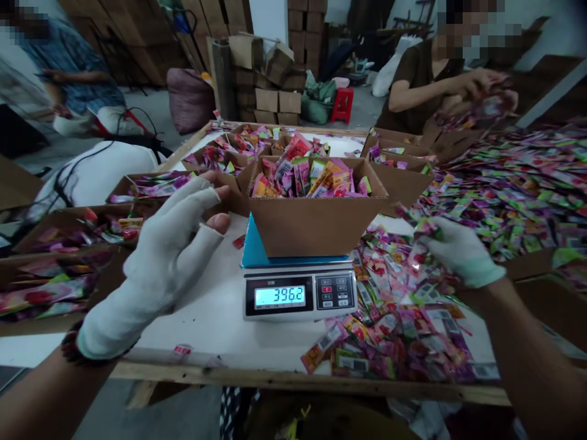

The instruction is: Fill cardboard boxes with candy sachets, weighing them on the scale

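**A crowded weighing spot, with several ways to upset the reading**

The left grip [169, 256], in a white knit glove, hangs open and empty above the desk [197, 318], its fingers spread just beside the cardboard box [316, 226]. The box sits on a blue tray [254, 244] atop a digital scale [299, 295], whose display [279, 296] reads 3962. The right grip [461, 253], also gloved, is closed around a small bunch of foil sachets [426, 231] to the right of the box, above a loose heap of sachets [394, 324] spread across the right of the desk.

The box is heaped nearly to its rim and overhangs the blue tray, so a knock from the left grip could shift it or tip it. Sachets slipping from the right grip could land on the scale keys [334, 290] or slide past the desk's front edge [298, 374]. A stray sachet [238, 242] lies near the box, and could throw off the reading if nudged against the tray. At upper right, a co-worker's hands [486, 85] work through more sachets beside further open boxes [398, 146].
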The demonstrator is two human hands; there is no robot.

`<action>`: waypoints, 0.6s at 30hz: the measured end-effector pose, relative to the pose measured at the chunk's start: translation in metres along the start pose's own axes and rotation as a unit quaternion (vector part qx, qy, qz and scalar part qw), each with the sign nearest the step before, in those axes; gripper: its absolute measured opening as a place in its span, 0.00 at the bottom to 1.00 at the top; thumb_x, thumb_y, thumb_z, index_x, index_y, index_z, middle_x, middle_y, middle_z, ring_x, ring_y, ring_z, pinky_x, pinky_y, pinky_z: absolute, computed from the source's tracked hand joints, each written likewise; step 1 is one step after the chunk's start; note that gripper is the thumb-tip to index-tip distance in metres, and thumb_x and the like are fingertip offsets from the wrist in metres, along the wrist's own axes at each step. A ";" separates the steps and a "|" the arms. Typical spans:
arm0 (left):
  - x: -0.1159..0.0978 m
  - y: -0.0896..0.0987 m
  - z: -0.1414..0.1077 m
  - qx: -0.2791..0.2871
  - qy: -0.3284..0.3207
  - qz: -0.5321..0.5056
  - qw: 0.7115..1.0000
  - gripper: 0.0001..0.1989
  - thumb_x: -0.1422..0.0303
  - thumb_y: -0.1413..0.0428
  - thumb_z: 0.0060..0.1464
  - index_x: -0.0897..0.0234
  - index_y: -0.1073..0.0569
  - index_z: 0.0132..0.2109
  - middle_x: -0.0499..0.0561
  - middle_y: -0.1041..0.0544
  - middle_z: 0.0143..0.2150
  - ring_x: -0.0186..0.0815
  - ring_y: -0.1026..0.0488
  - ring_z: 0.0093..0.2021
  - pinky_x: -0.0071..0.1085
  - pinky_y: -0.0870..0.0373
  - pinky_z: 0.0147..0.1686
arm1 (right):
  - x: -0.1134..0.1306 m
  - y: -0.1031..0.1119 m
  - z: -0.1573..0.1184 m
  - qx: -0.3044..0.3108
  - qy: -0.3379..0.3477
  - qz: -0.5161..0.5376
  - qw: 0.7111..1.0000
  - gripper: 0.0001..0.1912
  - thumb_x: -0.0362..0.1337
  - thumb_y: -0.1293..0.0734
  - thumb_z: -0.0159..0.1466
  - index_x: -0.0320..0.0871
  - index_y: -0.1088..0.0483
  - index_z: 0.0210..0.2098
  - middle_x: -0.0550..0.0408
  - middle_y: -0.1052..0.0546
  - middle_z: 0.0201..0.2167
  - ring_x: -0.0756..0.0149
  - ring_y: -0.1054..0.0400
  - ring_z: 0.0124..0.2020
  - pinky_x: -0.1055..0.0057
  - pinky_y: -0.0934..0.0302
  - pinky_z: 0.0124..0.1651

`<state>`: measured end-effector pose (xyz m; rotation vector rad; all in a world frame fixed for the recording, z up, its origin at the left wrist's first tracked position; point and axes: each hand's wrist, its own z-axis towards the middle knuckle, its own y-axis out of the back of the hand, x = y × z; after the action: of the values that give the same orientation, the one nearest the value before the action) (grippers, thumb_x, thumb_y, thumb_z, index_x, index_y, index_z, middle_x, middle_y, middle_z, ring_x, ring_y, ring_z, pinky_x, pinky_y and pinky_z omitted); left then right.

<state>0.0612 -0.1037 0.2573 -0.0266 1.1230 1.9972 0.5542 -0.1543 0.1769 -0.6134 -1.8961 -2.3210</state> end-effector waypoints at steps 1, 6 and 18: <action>0.003 0.001 -0.002 -0.001 0.005 -0.005 1.000 0.22 0.61 0.46 0.70 0.63 0.27 0.65 0.57 0.30 0.72 0.48 0.35 0.74 0.50 0.38 0.74 | 0.017 0.021 0.004 -0.013 0.022 0.032 0.999 0.08 0.42 0.32 0.66 0.47 0.25 0.42 0.53 0.21 0.27 0.64 0.32 0.23 0.64 0.39 0.30; 0.002 0.002 -0.001 -0.015 0.001 -0.029 0.999 0.20 0.63 0.47 0.70 0.67 0.26 0.63 0.60 0.26 0.69 0.48 0.31 0.71 0.50 0.36 0.73 | 0.116 0.109 0.032 -0.145 0.230 0.033 0.962 0.19 0.56 0.29 0.65 0.47 0.29 0.33 0.56 0.28 0.25 0.69 0.38 0.25 0.64 0.42 0.32; -0.100 -0.019 0.072 0.011 -0.025 -0.218 0.976 0.08 0.64 0.41 0.64 0.62 0.21 0.40 0.46 0.19 0.34 0.32 0.24 0.32 0.29 0.25 0.34 | 0.214 0.107 0.036 0.024 0.432 0.062 0.900 0.18 0.51 0.28 0.59 0.46 0.24 0.42 0.58 0.24 0.33 0.63 0.29 0.35 0.68 0.34 0.40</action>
<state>0.1650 -0.1113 0.3252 -0.1930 1.0067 1.5847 0.4001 -0.1045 0.3574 0.2822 -1.4067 -1.9398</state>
